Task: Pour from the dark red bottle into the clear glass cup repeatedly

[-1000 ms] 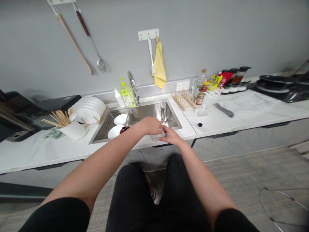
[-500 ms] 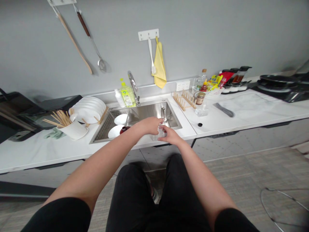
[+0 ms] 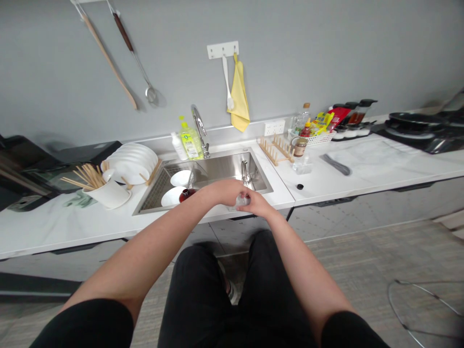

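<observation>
Change: Since the earlier frame, the left hand (image 3: 225,191) had settled lower and closer to the right hand (image 3: 255,204), and more of the glass (image 3: 242,200) between them was covered.

Head view: The camera looked down past both bare forearms and dark shorts at a white worktop (image 3: 380,162) set against a grey wall.

Grip: The right fingers (image 3: 250,199) were clamped against the glass; the left hand curled over its top, but how firmly it held could not be told.

Glass: It was clear, mostly hidden by the hands, and stood at the sink's (image 3: 221,166) front edge.

Things: Nearest the hands were a small chrome spout (image 3: 245,171), and, farther left in the sink, two white bowls (image 3: 180,178) and a dark red bottle (image 3: 186,195).

Rest: A faucet (image 3: 198,123) and dish soap (image 3: 191,142) stood behind the sink. To its left were stacked plates (image 3: 132,162) and a chopstick mug (image 3: 108,194); to its right, a wooden rack (image 3: 276,151). A yellow towel (image 3: 239,99) hung on the wall.
</observation>
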A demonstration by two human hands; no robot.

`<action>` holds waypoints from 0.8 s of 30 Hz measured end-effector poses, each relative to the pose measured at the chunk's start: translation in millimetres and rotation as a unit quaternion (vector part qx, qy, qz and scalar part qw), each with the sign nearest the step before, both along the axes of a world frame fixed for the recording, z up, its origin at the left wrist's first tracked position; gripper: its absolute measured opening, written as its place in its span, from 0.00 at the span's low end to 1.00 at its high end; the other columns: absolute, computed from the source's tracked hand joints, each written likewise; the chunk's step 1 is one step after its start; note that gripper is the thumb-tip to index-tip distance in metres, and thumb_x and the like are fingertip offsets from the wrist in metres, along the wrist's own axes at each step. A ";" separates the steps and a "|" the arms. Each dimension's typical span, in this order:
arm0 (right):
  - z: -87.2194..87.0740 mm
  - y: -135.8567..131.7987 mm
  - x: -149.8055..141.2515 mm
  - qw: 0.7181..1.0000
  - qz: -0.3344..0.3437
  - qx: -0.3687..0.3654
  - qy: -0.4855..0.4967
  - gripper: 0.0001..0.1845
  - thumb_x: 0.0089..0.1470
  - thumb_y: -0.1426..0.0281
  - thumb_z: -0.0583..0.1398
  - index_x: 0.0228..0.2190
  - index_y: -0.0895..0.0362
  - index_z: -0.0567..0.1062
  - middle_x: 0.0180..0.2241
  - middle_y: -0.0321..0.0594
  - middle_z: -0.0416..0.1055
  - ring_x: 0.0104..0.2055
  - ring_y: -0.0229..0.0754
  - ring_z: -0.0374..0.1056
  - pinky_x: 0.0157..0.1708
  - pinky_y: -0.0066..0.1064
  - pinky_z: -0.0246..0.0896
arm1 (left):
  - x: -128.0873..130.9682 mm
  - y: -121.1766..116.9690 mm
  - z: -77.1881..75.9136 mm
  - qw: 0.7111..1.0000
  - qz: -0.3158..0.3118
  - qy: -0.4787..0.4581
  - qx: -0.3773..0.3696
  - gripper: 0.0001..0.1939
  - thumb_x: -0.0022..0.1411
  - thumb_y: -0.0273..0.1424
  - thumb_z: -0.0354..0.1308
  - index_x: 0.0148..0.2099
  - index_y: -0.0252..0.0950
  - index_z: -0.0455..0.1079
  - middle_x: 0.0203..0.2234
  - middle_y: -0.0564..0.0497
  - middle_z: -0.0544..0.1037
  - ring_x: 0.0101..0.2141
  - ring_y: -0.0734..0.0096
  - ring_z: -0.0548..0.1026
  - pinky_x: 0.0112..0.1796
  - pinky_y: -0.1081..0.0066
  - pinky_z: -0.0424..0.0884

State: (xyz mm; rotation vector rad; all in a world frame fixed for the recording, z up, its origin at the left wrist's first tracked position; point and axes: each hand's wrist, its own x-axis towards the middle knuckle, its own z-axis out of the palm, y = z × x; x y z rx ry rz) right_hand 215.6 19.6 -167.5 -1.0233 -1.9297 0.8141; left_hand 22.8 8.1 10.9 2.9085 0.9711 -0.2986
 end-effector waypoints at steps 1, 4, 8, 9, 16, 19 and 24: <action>-0.4 0.2 -0.2 1.000 -0.004 0.001 0.002 0.37 0.47 0.57 0.81 0.55 0.55 0.81 0.51 0.45 0.84 0.50 0.54 0.79 0.56 0.44 0.73 | -0.2 -0.9 0.9 1.000 -0.010 -0.011 -0.009 0.25 0.61 0.26 0.70 0.61 0.40 0.82 0.55 0.44 0.86 0.52 0.56 0.84 0.52 0.66 0.76; -0.2 0.0 -1.1 1.000 -0.004 -0.004 0.011 0.41 0.46 0.58 0.81 0.59 0.55 0.80 0.55 0.47 0.84 0.53 0.55 0.79 0.58 0.45 0.72 | 3.1 -3.5 1.3 0.998 0.053 -0.005 0.016 0.26 0.66 0.40 0.70 0.63 0.36 0.79 0.55 0.39 0.86 0.53 0.51 0.84 0.52 0.63 0.77; 0.7 -1.1 -1.6 1.000 0.007 -0.011 0.010 0.41 0.48 0.58 0.81 0.61 0.52 0.78 0.57 0.45 0.83 0.55 0.54 0.80 0.60 0.45 0.72 | 6.5 -1.6 -4.2 0.987 0.143 0.043 0.055 0.23 0.79 0.45 0.55 0.53 0.33 0.84 0.47 0.34 0.88 0.49 0.45 0.86 0.48 0.58 0.77; 0.6 -1.1 -1.5 1.000 0.005 -0.010 0.008 0.41 0.48 0.58 0.81 0.61 0.52 0.78 0.56 0.44 0.84 0.54 0.54 0.80 0.59 0.45 0.72 | 5.8 -0.2 -5.7 0.989 0.131 0.048 0.049 0.18 0.77 0.40 0.58 0.52 0.34 0.85 0.46 0.35 0.88 0.48 0.46 0.86 0.48 0.59 0.76; -1.8 0.2 -1.1 1.000 -0.003 -0.003 0.007 0.42 0.48 0.57 0.81 0.61 0.52 0.79 0.56 0.46 0.83 0.53 0.54 0.80 0.57 0.44 0.72 | 4.2 0.3 -4.1 0.989 0.134 0.027 0.064 0.19 0.74 0.41 0.63 0.54 0.33 0.85 0.48 0.35 0.89 0.48 0.47 0.87 0.46 0.60 0.77; -0.6 0.7 -1.0 1.000 0.012 0.000 0.016 0.41 0.48 0.57 0.81 0.60 0.52 0.80 0.55 0.45 0.84 0.53 0.54 0.79 0.57 0.43 0.72 | 8.7 -3.9 -0.4 0.987 0.123 0.067 0.075 0.15 0.75 0.35 0.63 0.51 0.32 0.87 0.46 0.34 0.89 0.47 0.47 0.87 0.45 0.61 0.76; 0.6 1.3 0.1 0.999 0.027 0.004 0.024 0.38 0.48 0.55 0.81 0.57 0.53 0.81 0.55 0.45 0.84 0.52 0.53 0.79 0.57 0.43 0.72 | 10.8 -2.7 1.7 0.991 0.072 0.083 0.074 0.12 0.70 0.29 0.67 0.52 0.34 0.89 0.43 0.36 0.89 0.44 0.49 0.87 0.45 0.61 0.76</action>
